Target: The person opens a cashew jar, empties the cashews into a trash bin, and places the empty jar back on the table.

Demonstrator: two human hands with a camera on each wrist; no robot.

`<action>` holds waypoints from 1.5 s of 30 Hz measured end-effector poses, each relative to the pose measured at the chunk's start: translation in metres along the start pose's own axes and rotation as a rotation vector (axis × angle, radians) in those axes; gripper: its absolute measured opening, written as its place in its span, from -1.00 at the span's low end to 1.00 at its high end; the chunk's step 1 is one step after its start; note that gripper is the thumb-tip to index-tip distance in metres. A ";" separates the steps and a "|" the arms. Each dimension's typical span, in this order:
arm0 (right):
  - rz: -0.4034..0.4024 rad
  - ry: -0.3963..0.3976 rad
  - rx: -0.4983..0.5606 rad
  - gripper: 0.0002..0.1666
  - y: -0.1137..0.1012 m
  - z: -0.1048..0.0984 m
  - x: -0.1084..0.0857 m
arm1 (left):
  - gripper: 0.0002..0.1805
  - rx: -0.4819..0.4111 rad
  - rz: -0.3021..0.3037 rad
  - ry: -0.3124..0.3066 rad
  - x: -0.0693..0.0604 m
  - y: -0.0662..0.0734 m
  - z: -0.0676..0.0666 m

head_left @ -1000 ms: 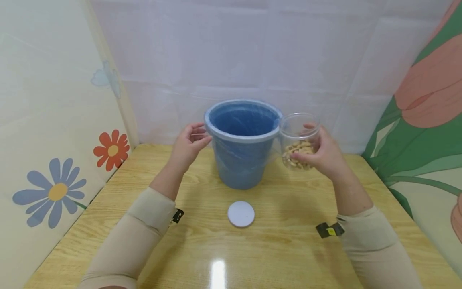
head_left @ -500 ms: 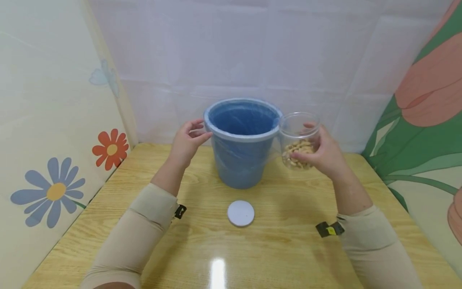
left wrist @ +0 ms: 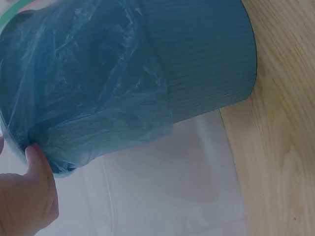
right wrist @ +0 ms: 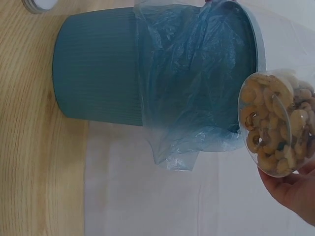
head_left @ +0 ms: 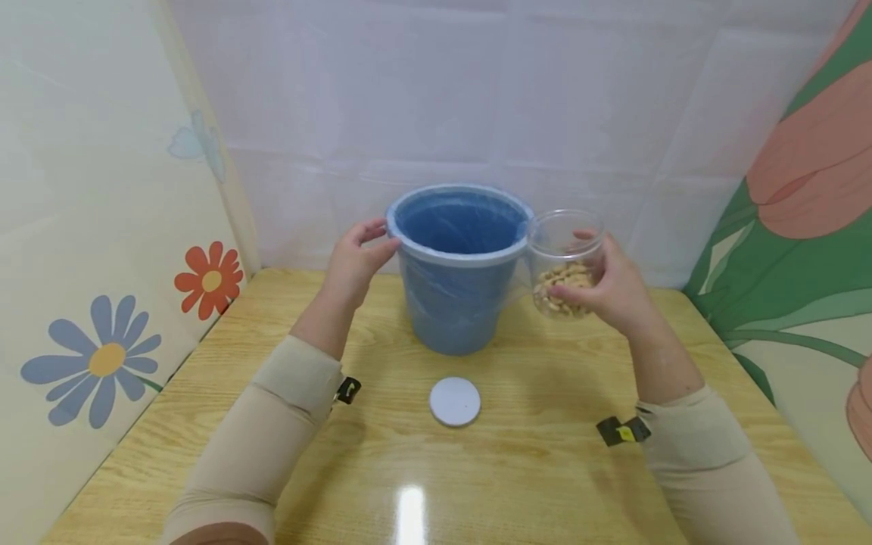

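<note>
A blue trash can (head_left: 450, 303) stands upright near the back of the table, lined with a thin translucent bag (right wrist: 172, 98) that hangs over its outside. My left hand (head_left: 354, 261) is at the left side of its rim, thumb in front and fingers farther back; in the left wrist view the thumb (left wrist: 39, 169) touches the bunched bag there. My right hand (head_left: 613, 288) grips a clear plastic jar (head_left: 564, 242), held upright beside the can's right rim and above the table. Nut-like pale brown pieces (right wrist: 280, 123) fill its lower part; the jar's top is uncovered.
A round white lid (head_left: 455, 402) lies on the wooden table (head_left: 518, 469) in front of the can. A white cloth wall (head_left: 436, 98) rises close behind it. Printed flower panels stand at the left (head_left: 102, 227) and right (head_left: 804, 227).
My left hand has risen slightly, and its fingers and thumb have come against the can's rim. The right hand and the jar have barely moved.
</note>
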State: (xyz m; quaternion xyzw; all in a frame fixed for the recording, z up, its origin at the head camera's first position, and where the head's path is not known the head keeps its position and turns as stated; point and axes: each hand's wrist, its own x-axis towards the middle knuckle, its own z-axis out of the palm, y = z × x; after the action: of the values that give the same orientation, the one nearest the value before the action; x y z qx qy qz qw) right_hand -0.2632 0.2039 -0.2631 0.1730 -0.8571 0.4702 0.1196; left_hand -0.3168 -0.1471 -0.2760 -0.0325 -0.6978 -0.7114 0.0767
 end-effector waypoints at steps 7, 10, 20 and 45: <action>0.009 -0.009 -0.002 0.05 -0.001 0.000 0.001 | -0.35 -0.239 -0.049 -0.020 0.003 0.003 0.008; 0.007 -0.004 -0.009 0.05 -0.001 0.000 0.002 | -0.32 -0.249 -0.063 -0.007 0.005 0.003 0.010; -0.004 0.003 -0.015 0.03 0.000 -0.001 0.003 | -0.32 -0.253 -0.119 -0.007 0.009 0.006 0.012; 0.072 -0.031 -0.237 0.15 -0.012 -0.021 0.036 | -0.30 -0.239 -0.156 -0.057 0.009 0.009 0.009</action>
State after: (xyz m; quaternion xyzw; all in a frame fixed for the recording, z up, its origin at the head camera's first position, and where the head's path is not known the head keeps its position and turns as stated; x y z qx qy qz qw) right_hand -0.2905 0.2093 -0.2297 0.1340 -0.9141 0.3669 0.1089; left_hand -0.3249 -0.1392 -0.2652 -0.0074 -0.6104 -0.7920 -0.0031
